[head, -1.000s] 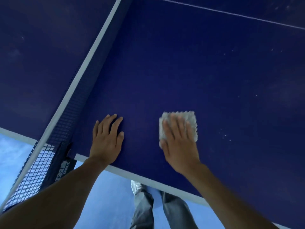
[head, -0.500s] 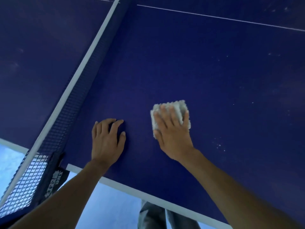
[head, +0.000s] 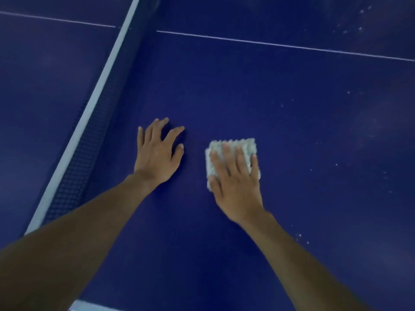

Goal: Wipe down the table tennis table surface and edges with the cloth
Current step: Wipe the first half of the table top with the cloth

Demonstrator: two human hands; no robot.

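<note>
Moved: cloth [head: 232, 147] and both hands farther in across surface [head: 292, 131] | left hand [head: 157, 154] flat, empty, near net [head: 89, 135] | right hand [head: 235, 187] flat, pressing cloth

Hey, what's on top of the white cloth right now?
The right hand presses flat on the cloth, covering its near half. The table beneath the cloth is hidden.

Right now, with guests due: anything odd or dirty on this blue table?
Only pale specks dot the dark blue table surface right of the folded white textured cloth under the right hand; nothing else stands out.
</note>
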